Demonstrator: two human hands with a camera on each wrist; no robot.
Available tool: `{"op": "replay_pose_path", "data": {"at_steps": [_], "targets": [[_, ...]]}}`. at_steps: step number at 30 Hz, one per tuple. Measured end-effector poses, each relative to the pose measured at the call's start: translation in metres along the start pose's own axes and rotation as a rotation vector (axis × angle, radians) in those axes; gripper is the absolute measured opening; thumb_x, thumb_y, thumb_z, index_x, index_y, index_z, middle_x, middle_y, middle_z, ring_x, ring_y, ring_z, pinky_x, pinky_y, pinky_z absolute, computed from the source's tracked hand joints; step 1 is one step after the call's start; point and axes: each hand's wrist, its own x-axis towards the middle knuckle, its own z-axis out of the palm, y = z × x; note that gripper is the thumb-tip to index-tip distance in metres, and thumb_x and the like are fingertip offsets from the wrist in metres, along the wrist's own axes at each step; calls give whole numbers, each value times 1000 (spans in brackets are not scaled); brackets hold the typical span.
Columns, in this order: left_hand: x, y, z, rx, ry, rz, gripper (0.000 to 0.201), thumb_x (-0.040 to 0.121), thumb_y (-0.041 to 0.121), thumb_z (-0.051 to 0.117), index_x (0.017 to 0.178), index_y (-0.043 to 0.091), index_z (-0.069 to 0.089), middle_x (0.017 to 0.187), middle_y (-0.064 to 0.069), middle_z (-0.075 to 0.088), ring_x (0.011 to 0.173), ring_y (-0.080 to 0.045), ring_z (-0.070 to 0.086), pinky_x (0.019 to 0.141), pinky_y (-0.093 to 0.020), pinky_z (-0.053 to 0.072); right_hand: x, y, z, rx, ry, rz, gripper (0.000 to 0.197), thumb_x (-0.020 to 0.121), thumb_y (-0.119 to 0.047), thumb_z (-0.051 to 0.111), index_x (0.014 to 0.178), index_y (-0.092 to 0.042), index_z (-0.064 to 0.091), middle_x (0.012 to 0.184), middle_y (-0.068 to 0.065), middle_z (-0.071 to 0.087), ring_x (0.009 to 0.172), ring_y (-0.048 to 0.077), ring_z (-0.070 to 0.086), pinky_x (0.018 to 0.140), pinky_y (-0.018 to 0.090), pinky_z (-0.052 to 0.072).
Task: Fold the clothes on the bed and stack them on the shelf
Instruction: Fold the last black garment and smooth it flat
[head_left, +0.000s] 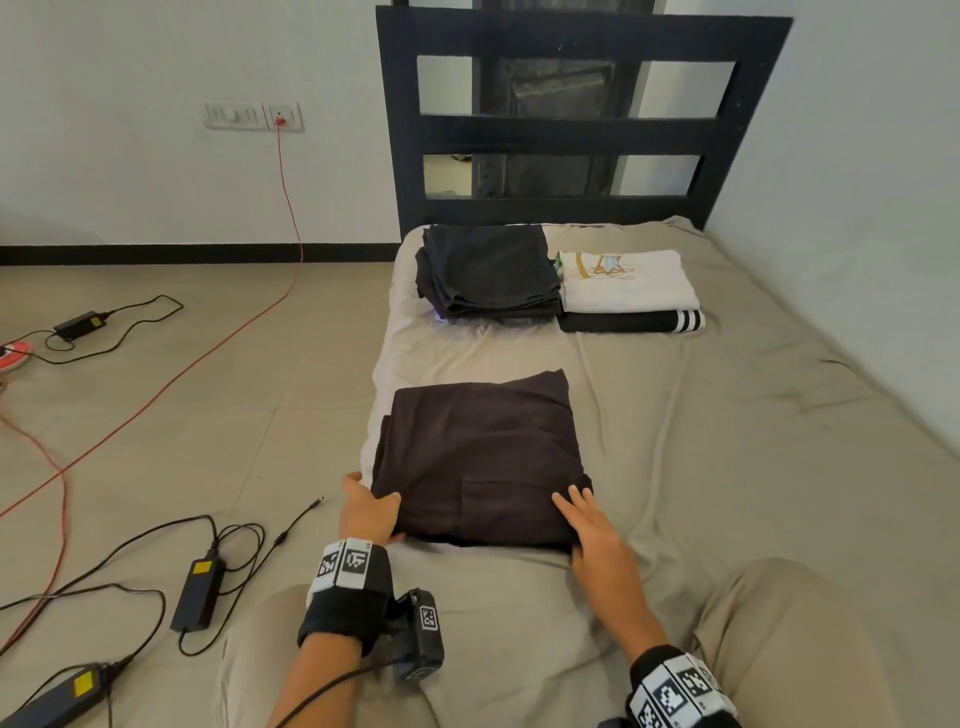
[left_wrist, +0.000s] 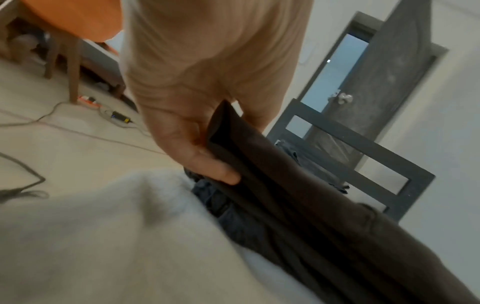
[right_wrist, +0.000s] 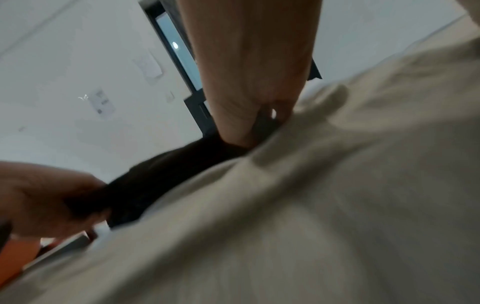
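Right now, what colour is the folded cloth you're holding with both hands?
Very dark brown, plain with no pattern. The folded cloth shows best in the head view.

Head view: looking forward and down from above the hands along the bed (head_left: 727, 415), taking in the headboard (head_left: 571, 135) well beyond the fingers.
Left wrist view: sitting close behind the left hand (left_wrist: 197, 98), facing along it across the folded dark garment (left_wrist: 298, 195) toward the headboard (left_wrist: 363, 156).
Right wrist view: sitting low behind the right hand (right_wrist: 254, 72), blurred, facing along it.
Shared: all three are showing the garment's near edge; the right wrist view is also catching the left hand (right_wrist: 44, 197).
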Motion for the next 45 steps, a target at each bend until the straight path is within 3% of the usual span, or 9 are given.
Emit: {"op": "replay_pose_path", "data": {"at_steps": [5,9,13,16,22,27,33,39,45], "targets": [[-1,7,5,323,120,194,74,88,13,62,146,3,19,135,-23,45,120,-39,49,100,-47,43,18,-9,-28,152,-296,134,52,90,-19,55,142,-27,47,154,-5,33,146,10,22,112,24,26],[-1,54,20,473,286,547,56,89,25,61,137,4,40,133,-17,49,122,-36,46,97,-46,40,42,-12,-49,276,-180,229,33,93,-32,59,125,-24,61,126,-2,60,121,15,54,93,19,39],[28,110,50,658,-83,634,27,91,29,61,109,9,63,111,-11,64,107,-29,58,93,-36,44,58,0,-49,238,-208,364,45,92,-34,62,130,-14,52,129,7,57,117,22,55,97,29,43],[45,143,84,943,-440,637,32,94,31,59,119,12,62,122,-6,62,114,-23,56,95,-27,38,71,10,-51,410,-227,532,47,90,-36,64,128,-12,51,126,10,58,112,26,58,98,38,48],[82,166,172,1044,-537,957,39,95,23,58,133,14,54,137,-11,52,128,-26,46,110,-34,29,84,15,-45,423,-302,533,52,87,-44,65,128,-14,53,125,3,59,111,21,59,86,28,47],[99,167,223,1337,-609,904,54,87,42,66,135,19,54,139,-4,52,128,-24,46,110,-38,34,87,16,-41,262,-319,459,42,88,-48,62,115,-16,55,107,-1,60,96,17,58,78,26,46],[111,172,242,1329,-545,848,29,92,40,61,100,14,70,111,-6,66,106,-25,58,92,-36,46,88,17,-36,153,-285,390,31,90,-44,61,103,-17,52,95,-2,57,87,18,56,72,26,44],[112,165,247,1338,-495,695,35,98,40,49,108,10,65,118,-10,62,107,-27,56,87,-33,41,88,15,-36,110,-291,367,29,93,-41,59,109,-18,54,96,-3,55,97,21,61,79,28,49],[118,166,242,1343,-573,656,53,86,58,58,112,13,66,112,-4,65,102,-21,57,86,-30,42,85,11,-38,128,-289,365,36,91,-52,57,104,-19,51,96,-5,54,85,15,53,73,25,45]]}}
